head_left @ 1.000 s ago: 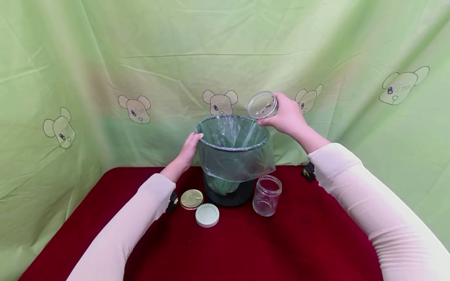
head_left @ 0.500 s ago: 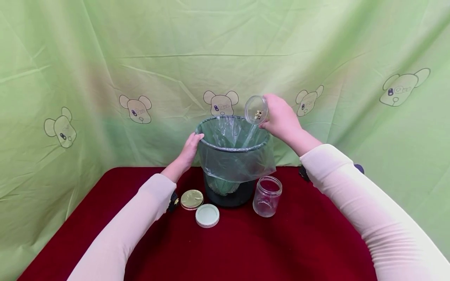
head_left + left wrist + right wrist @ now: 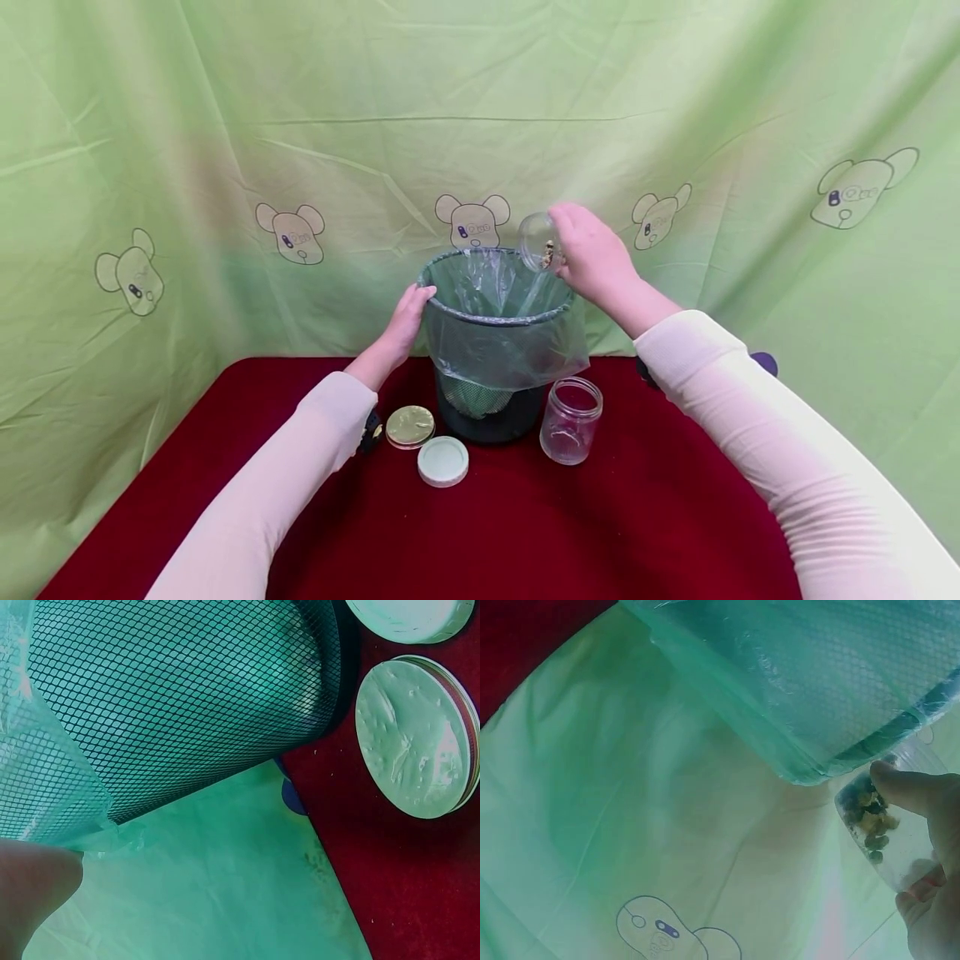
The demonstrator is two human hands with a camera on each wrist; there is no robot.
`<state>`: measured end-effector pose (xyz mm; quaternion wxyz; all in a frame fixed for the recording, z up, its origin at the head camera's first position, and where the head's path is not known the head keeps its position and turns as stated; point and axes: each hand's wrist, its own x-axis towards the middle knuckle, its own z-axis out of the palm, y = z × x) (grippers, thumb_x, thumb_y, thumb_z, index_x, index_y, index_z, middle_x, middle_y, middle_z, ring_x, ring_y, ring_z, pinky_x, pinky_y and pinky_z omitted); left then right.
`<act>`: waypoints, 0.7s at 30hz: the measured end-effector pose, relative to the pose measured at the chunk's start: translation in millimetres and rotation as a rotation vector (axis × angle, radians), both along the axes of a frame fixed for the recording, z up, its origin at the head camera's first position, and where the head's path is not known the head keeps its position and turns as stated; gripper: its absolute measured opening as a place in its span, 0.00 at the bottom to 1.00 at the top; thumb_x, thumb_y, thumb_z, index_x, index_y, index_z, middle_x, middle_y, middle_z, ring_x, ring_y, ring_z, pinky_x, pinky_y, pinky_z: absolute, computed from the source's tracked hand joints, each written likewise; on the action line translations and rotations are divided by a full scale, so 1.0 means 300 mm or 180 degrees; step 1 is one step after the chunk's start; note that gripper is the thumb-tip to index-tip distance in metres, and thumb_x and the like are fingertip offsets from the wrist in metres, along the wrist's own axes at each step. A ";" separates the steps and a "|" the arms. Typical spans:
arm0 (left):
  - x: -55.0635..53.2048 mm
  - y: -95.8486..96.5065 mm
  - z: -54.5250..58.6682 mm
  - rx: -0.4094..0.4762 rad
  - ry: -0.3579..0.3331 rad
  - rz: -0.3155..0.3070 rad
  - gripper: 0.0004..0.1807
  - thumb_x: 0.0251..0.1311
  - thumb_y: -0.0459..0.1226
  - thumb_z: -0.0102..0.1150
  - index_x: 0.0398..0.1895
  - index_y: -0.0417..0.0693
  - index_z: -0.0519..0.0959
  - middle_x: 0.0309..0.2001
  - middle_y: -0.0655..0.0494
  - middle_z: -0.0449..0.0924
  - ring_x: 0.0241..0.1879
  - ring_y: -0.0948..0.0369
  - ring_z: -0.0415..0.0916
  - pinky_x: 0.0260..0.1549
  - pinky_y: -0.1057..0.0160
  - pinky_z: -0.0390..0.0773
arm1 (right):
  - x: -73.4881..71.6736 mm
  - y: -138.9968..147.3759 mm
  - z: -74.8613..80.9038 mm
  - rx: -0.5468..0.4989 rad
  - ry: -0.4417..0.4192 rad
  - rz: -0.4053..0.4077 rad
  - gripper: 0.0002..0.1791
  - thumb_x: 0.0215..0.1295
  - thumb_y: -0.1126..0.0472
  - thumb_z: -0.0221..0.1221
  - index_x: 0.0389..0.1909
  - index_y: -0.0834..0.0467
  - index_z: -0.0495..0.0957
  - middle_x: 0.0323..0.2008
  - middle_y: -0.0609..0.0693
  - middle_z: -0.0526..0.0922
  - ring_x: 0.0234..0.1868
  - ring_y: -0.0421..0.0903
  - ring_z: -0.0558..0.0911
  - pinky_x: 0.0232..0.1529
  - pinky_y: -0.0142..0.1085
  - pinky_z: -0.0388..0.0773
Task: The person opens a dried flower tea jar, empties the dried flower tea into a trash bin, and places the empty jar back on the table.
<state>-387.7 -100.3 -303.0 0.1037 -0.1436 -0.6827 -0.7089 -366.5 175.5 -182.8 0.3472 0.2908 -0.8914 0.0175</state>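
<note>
A black mesh wastebasket lined with a clear plastic bag stands at the middle of the table. My left hand grips its left rim, thumb over the top edge; the left wrist view catches only part of that hand beside the bag's hem. Above the basket's right rim, my right hand holds a clear jar on its side, mouth tipped toward the basket. Small brown and pale pieces, like nuts or dried bits, are gathered inside the jar, seen close in the right wrist view.
A second clear glass jar stands upright without a lid, right of the basket. Two round lids lie in front at left, a gold one and a white one. A green curtain hangs behind the red-covered table.
My right hand has moved left and turned the jar over farther toward the basket, and the pieces in it have shifted. The left hand stays on the rim.
</note>
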 end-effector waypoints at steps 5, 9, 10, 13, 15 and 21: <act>0.001 -0.001 -0.001 0.0012 0.0028 -0.0035 0.31 0.63 0.44 0.45 0.63 0.31 0.65 0.60 0.39 0.66 0.58 0.53 0.62 0.63 0.56 0.56 | -0.007 -0.007 -0.010 0.0165 0.0303 0.0226 0.42 0.37 0.80 0.68 0.60 0.74 0.65 0.58 0.70 0.71 0.61 0.63 0.70 0.65 0.46 0.64; -0.001 0.001 0.000 0.0043 0.0040 -0.0030 0.29 0.64 0.43 0.45 0.62 0.30 0.65 0.59 0.38 0.66 0.57 0.53 0.62 0.63 0.57 0.57 | -0.013 -0.013 -0.018 0.0220 0.0394 0.0298 0.38 0.40 0.83 0.64 0.58 0.75 0.66 0.57 0.70 0.72 0.60 0.63 0.71 0.65 0.46 0.63; -0.001 0.002 0.000 0.0047 0.0041 -0.0031 0.29 0.64 0.43 0.44 0.61 0.29 0.65 0.59 0.38 0.66 0.57 0.53 0.62 0.63 0.57 0.57 | -0.014 -0.015 -0.020 0.0230 0.0402 0.0306 0.37 0.41 0.83 0.62 0.58 0.75 0.66 0.57 0.70 0.72 0.60 0.63 0.71 0.65 0.46 0.63; -0.001 0.004 0.000 0.0051 0.0040 -0.0033 0.29 0.64 0.43 0.44 0.61 0.29 0.65 0.59 0.39 0.66 0.58 0.53 0.62 0.63 0.57 0.57 | -0.018 -0.019 -0.025 0.0271 0.0416 0.0332 0.35 0.42 0.84 0.60 0.58 0.75 0.66 0.56 0.70 0.72 0.60 0.63 0.71 0.65 0.46 0.62; 0.001 0.004 0.000 0.0048 0.0026 -0.0026 0.29 0.64 0.43 0.44 0.61 0.30 0.65 0.59 0.39 0.66 0.58 0.54 0.61 0.63 0.57 0.57 | -0.020 -0.021 -0.027 0.0308 0.0420 0.0336 0.35 0.43 0.85 0.60 0.58 0.75 0.66 0.56 0.69 0.72 0.60 0.63 0.70 0.66 0.45 0.62; 0.004 0.005 0.002 0.0046 -0.0005 -0.0015 0.29 0.63 0.43 0.45 0.62 0.31 0.65 0.60 0.40 0.65 0.59 0.54 0.60 0.63 0.57 0.56 | -0.018 -0.022 -0.035 0.0449 0.0439 0.0279 0.36 0.44 0.84 0.60 0.60 0.74 0.66 0.59 0.70 0.71 0.63 0.63 0.68 0.68 0.46 0.57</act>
